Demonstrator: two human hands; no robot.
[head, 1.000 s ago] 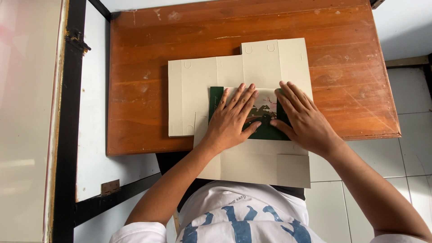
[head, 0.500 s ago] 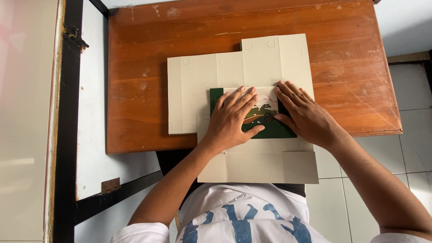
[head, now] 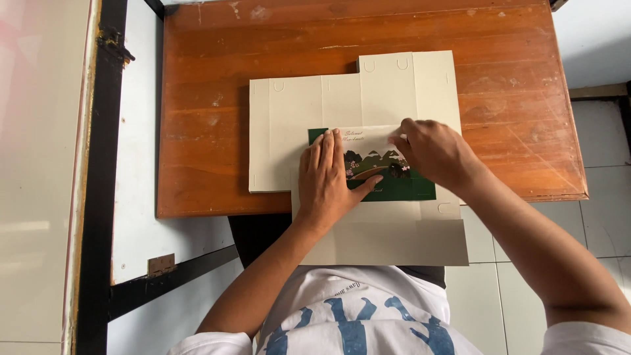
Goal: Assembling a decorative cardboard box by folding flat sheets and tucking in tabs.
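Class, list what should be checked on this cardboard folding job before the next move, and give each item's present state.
1. Flat cardboard sheet rests on wooden table: ok.
2. Left hand lies flat on green printed flap: ok.
3. Right hand grips the flap's upper edge: ok.
4. Sheet fully supported: not ok, its near edge overhangs the table.
5. Crease lines aligned: cannot tell.

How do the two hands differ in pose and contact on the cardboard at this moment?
The left hand lies flat, fingers spread, palm pressing the green printed panel; the right hand is curled, fingertips pinching at the panel's upper edge. The left hand covers the panel's left part, the right hand its upper right. Both rest on the same folded flap of the flat grey box blank on the wooden table.
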